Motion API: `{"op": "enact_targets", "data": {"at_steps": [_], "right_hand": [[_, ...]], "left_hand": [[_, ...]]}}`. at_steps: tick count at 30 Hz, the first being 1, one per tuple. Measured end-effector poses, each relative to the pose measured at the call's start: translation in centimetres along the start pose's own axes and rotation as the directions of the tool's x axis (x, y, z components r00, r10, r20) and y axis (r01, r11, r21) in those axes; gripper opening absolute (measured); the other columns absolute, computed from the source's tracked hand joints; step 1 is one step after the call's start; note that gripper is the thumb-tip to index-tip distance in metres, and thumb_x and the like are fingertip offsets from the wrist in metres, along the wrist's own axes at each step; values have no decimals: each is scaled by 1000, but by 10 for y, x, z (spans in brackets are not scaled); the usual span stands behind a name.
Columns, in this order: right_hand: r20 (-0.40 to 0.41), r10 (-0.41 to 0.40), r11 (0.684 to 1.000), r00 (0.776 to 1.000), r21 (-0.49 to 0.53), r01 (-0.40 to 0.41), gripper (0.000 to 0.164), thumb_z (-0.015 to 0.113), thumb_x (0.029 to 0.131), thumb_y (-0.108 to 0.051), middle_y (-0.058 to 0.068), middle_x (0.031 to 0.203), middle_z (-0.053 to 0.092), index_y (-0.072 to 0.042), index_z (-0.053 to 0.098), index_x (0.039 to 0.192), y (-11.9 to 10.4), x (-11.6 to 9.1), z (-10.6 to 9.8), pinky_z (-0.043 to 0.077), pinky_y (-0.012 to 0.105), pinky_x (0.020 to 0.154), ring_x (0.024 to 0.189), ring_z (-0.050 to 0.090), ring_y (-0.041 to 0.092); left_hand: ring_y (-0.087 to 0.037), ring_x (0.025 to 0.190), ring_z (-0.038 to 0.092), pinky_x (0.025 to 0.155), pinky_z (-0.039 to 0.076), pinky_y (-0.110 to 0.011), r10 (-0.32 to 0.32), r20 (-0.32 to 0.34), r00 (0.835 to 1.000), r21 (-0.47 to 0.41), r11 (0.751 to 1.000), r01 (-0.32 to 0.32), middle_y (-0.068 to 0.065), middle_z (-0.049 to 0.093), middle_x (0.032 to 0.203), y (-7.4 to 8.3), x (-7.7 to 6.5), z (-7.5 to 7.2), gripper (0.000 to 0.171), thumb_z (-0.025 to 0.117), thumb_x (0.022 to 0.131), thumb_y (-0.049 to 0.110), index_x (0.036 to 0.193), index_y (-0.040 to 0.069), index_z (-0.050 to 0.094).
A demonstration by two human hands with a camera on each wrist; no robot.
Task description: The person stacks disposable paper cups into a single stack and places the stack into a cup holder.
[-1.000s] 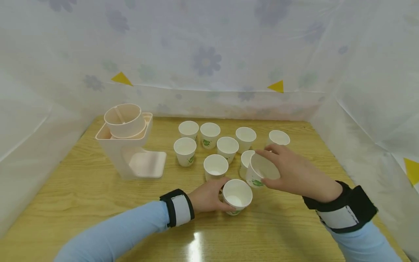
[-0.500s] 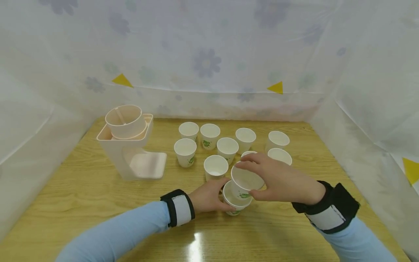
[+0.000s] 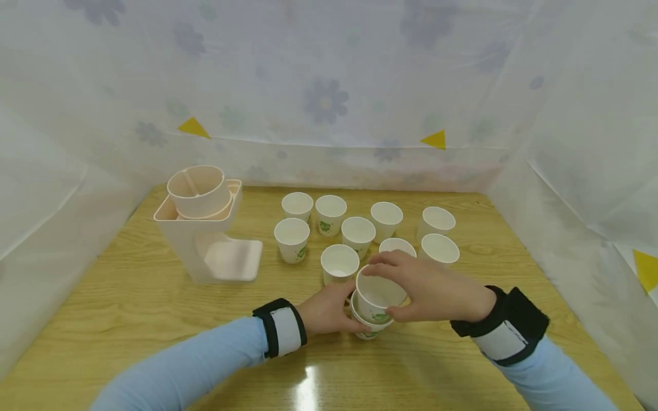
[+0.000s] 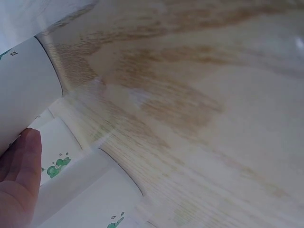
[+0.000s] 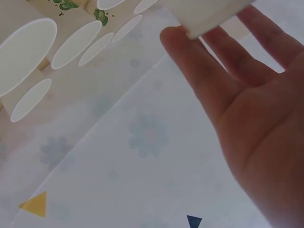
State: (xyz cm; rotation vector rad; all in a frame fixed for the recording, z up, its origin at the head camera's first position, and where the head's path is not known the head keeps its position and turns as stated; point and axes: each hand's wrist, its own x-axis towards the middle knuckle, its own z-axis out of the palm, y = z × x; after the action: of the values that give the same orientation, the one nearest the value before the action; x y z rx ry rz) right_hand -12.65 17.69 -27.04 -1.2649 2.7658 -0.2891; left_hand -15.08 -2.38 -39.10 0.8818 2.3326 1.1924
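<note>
The right grip (image 3: 424, 285) grasps an upper paper cup (image 3: 381, 291) near its rim, thumb on the near side and fingers across the far side; the right wrist view shows fingertips against the edge of a white cup. The base of that cup sits inside the mouth of a lower paper cup (image 3: 367, 332), which the left grip (image 3: 327, 311) clasps round its side, thumb in front. Both wrists wear a black band (image 3: 280, 327) with a pale strip (over light blue sleeves (image 3: 192, 359)). Just beyond the hands, nine more paper cups (image 3: 293, 242) stand upright in loose rows, some with a green print showing. Well to their left is a pale pink appliance (image 3: 192, 242) with a round bin on top. All rest on a wood-grained surface (image 3: 128, 319), walled by a flowered white curtain (image 3: 329, 68) bearing yellow triangles (image 3: 194, 128).
</note>
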Motion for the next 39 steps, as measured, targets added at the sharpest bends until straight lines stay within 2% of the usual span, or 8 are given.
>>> {"op": "enact_targets", "data": {"at_steps": [7,13,20,26,33,39], "right_hand": [[39,-3,999,999,53,1,50,72,79,-22,9,130,50,-12,55,124,3,1,7,50,36,85,112,52,23],[34,-35,998,999,44,34,50,72,77,-19,10,130,51,-12,55,124,5,1,11,50,37,85,113,51,25],[35,-37,998,999,46,35,50,73,76,-21,7,127,51,-12,56,122,6,4,16,51,35,83,110,53,21],[55,-23,998,998,54,20,50,74,76,-22,7,126,51,-11,57,122,7,6,22,51,32,81,107,53,20],[93,9,998,996,68,-15,52,75,75,-23,9,127,51,-11,57,122,7,8,29,51,32,80,103,56,20],[95,-6,999,995,38,3,57,76,73,-21,8,124,52,-9,56,125,10,9,37,51,35,84,107,53,21]], "left_hand": [[-4,104,56,93,44,-24,4,-2,1000,5,1000,-4,6,61,116,-1,0,0,66,81,72,32,128,20,48],[-4,104,56,93,45,-25,-13,2,1000,3,1000,13,6,61,115,-1,0,0,64,81,72,33,127,20,49],[-4,105,56,92,45,-24,-28,4,1000,-4,1000,28,6,61,116,-1,0,0,66,80,72,34,128,20,48],[-4,103,56,90,45,-22,-13,-3,1000,-5,1000,13,3,62,115,0,-1,0,66,80,72,33,128,17,48],[-8,105,57,92,46,-26,13,-20,1000,15,1000,-12,1,62,116,-2,0,1,66,81,72,33,127,16,49],[-10,103,58,87,47,-22,18,-16,1000,30,999,-17,0,62,115,-2,0,0,64,80,72,35,125,18,49]]}}
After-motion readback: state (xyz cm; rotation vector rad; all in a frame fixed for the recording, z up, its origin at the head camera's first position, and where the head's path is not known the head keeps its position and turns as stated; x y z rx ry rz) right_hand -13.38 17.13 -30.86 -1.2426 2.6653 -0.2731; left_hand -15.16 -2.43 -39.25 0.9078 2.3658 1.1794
